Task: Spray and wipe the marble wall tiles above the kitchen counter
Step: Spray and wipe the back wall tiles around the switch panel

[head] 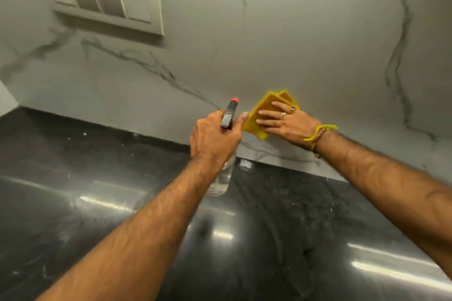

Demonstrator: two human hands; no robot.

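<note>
The marble wall tiles (pixel 293 44) are pale grey with dark veins and fill the upper part of the view. My left hand (pixel 214 135) grips a clear spray bottle (pixel 221 179) by its black trigger head, whose red nozzle tip points at the wall. The bottle hangs just above the counter. My right hand (pixel 286 123) lies flat, fingers spread, and presses a folded yellow cloth (pixel 263 107) against the lower wall, just right of the nozzle. Rings sit on two fingers and a yellow thread is tied round the wrist.
A glossy black stone counter (pixel 97 203) runs below the wall and reflects the lights. A white switch and socket plate (pixel 107 0) is mounted on the wall at the upper left. A vertical tile joint shows at the far right.
</note>
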